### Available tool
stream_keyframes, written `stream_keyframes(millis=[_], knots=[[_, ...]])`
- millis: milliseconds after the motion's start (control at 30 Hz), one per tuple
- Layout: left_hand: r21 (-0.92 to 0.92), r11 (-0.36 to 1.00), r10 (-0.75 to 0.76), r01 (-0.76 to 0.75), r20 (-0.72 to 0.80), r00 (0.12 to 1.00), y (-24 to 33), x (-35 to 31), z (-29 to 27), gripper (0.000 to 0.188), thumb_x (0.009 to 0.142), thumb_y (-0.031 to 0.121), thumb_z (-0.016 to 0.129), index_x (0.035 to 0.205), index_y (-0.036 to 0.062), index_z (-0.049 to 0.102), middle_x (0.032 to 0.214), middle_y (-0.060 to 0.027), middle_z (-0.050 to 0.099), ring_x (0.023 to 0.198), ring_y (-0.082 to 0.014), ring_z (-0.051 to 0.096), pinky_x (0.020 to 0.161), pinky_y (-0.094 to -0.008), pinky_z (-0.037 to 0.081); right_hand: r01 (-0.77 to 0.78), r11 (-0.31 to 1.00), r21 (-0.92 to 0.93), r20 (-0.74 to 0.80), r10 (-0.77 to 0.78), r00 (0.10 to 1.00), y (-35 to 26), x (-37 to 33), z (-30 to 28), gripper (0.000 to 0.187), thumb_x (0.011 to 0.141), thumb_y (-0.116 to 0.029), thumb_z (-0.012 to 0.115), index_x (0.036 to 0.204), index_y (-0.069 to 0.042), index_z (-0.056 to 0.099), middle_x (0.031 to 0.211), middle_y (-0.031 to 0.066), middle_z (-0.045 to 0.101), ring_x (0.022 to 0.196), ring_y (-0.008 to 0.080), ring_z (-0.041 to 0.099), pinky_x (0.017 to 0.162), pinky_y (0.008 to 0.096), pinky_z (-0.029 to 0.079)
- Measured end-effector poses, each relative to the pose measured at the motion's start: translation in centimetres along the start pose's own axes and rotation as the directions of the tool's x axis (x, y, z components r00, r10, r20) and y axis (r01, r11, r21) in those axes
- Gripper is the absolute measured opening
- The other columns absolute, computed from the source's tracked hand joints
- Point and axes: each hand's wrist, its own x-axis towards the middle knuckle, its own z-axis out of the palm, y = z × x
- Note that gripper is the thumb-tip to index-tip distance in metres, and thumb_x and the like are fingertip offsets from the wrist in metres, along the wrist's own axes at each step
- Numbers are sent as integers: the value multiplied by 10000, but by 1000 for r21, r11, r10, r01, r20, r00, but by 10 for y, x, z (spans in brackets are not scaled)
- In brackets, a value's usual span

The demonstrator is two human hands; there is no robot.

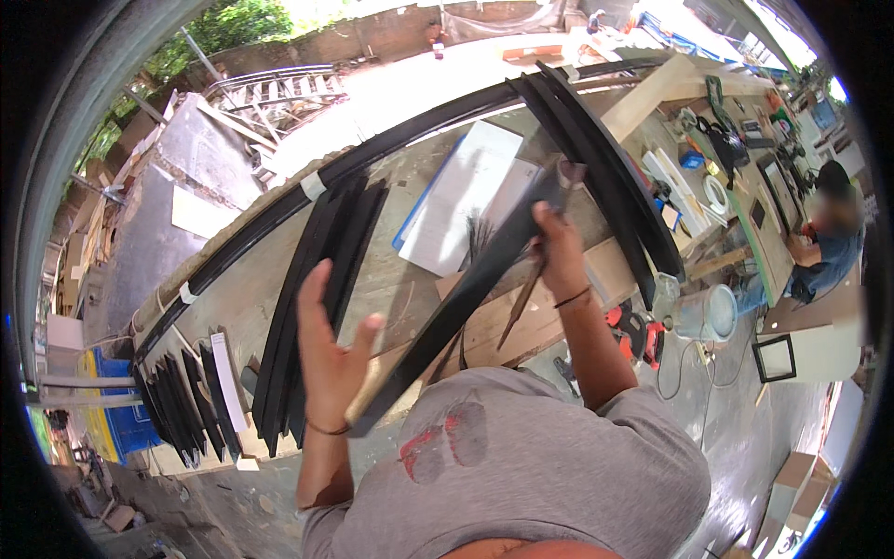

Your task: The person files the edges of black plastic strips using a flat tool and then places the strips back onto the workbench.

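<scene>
A long black strip of moulding (466, 293) slants across in front of my body. Its upper end is in my right hand (562, 256), which is closed round it with the thumb on top. My left hand (332, 345) is open, thumb and fingers spread, beside the strip's lower end; it grips nothing. Just past my right hand is a small pale, roundish piece (570, 172), too blurred to name. Below that hand shows a thin, dark, pointed piece (521, 306); whether the hand holds it I cannot tell.
Black mouldings lie on the worktable (424, 303) in a left bundle (312, 307), a right bundle (605, 168) and short lengths (177, 405). White sheets (466, 196) lie between. At right are a bucket (705, 314), red power tools (643, 337) and another person (829, 242).
</scene>
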Motion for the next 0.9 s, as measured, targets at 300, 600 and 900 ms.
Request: stream_keyframes(millis=[300,600,900], knots=[[16,988,-135,152,-380,915,-67,-15,-113,597,930,288,632,1412,27,394,1420,-151,451,1341,-258,398,1115,-428,279,311,868,388,-559,-46,828,-21,15,-186,220,963,-332,573,871,-134,557,695,3,559,585,133,560,425,257,347],[506,801,-265,320,-180,947,-234,-47,-29,572,835,334,722,1228,-43,547,1239,-216,571,1194,-374,512,1036,-419,387,298,723,623,-555,140,820,20,44,-266,272,1021,-353,422,1102,-98,477,863,86,661,715,168,662,449,266,366],[802,550,-239,235,-118,964,-239,-73,-1,561,763,342,755,1211,60,571,1289,-112,477,1279,-316,402,986,-507,349,506,545,668,-694,213,688,39,76,-267,337,1041,-351,333,1216,-77,422,1085,167,668,821,211,702,477,266,459]])
